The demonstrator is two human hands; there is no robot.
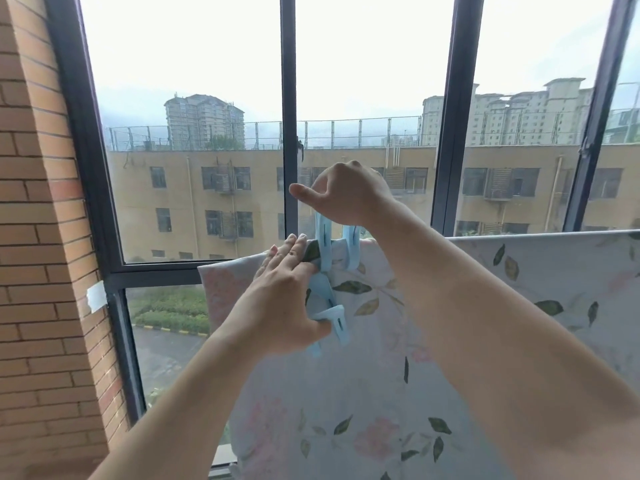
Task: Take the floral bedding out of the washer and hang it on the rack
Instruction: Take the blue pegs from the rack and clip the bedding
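The floral bedding [363, 393], pale blue with pink flowers and green leaves, hangs draped over a horizontal rail that its top fold hides. A large light-blue clothes peg [341, 244] straddles the top fold near the bedding's left end. My right hand [346, 197] grips that peg's upper handles from above. My left hand [280, 299] rests on the fold with fingers stretched out, its thumb hooked around a second light-blue peg [329, 317] lying against the cloth. The washer is out of view.
A dark-framed window [289, 133] stands right behind the bedding, with buildings outside. A brick wall [38, 237] rises at the left. The bedding runs on to the right edge of the view [554, 271].
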